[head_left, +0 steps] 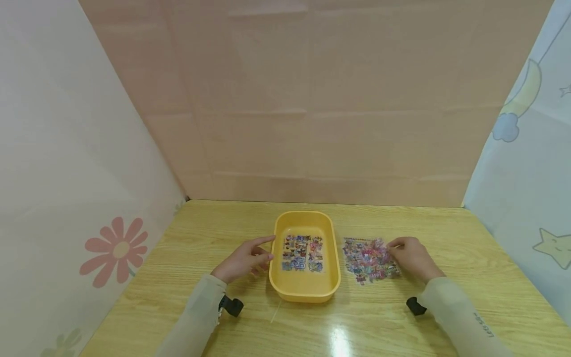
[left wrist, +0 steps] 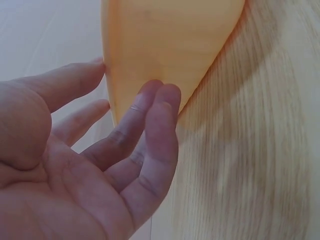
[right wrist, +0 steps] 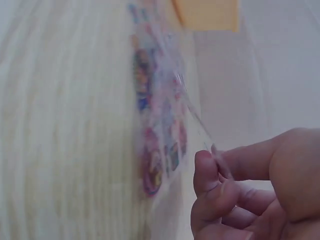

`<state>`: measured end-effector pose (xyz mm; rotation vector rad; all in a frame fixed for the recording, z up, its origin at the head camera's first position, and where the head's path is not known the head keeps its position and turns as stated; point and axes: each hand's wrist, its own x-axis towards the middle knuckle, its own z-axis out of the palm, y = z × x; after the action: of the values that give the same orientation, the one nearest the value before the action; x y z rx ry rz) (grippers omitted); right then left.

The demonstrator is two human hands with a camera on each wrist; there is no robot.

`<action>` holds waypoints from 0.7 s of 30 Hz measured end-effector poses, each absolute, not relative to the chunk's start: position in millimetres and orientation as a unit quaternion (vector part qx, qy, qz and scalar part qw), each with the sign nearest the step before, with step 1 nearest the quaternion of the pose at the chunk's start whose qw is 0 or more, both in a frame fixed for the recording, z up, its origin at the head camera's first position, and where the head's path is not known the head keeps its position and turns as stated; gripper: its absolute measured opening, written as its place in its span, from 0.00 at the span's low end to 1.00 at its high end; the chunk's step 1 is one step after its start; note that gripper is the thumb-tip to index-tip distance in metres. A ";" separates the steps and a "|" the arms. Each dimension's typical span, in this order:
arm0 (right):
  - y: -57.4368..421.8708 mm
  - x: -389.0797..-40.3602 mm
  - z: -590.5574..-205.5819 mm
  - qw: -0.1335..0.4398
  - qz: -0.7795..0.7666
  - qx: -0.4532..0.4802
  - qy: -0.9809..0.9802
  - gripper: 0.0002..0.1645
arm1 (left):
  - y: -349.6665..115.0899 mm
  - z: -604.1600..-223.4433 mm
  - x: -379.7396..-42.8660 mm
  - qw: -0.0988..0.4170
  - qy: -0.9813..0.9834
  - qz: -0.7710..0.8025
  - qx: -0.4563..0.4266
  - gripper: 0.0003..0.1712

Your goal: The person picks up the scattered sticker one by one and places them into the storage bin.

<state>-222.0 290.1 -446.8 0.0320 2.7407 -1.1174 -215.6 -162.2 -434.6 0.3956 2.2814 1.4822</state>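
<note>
Apparently, sheet [head_left: 368, 260] between right fingers [right wrist: 205, 170]

Pale fabric right sleeve [head_left: 455, 312], cut off below, its dark lettering [head_left: 484, 325] unreadable from here, multicoloured clear plastic sheet [right wrist: 162, 110], blurred in right wrist view

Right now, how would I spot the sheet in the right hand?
On the wooden table, find the yellow tray. Just right of it is a clear sheet of colourful, partly pink pictures. Its edge is pinched by the right hand, unlike the similar prints inside the tray.
</note>
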 end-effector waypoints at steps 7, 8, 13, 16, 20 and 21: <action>295.0 -219.4 -439.0 0.104 -0.434 0.021 0.895 0.23 | -162.0 -435.2 -215.9 0.191 0.815 0.530 0.138 0.34; 295.5 -219.6 -438.3 0.109 -0.443 0.027 0.889 0.23 | -161.9 -435.1 -215.9 0.191 0.815 0.530 0.137 0.34; 296.1 -220.5 -433.5 0.119 -0.471 0.045 0.873 0.26 | -161.5 -435.0 -215.9 0.190 0.815 0.531 0.131 0.36; 295.6 -220.8 -430.3 0.117 -0.481 0.051 0.867 0.27 | -161.1 -435.2 -215.9 0.189 0.817 0.527 0.134 0.35; 294.8 -221.3 -427.0 0.112 -0.496 0.055 0.859 0.29 | -160.6 -435.1 -215.8 0.191 0.815 0.528 0.144 0.30; 294.6 -221.4 -426.2 0.110 -0.499 0.054 0.858 0.29 | -160.5 -435.0 -215.6 0.193 0.814 0.529 0.146 0.29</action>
<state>-221.4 294.6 -426.2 0.1577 2.5217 -1.4653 -215.6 -160.5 -435.0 0.4104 2.2839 1.4834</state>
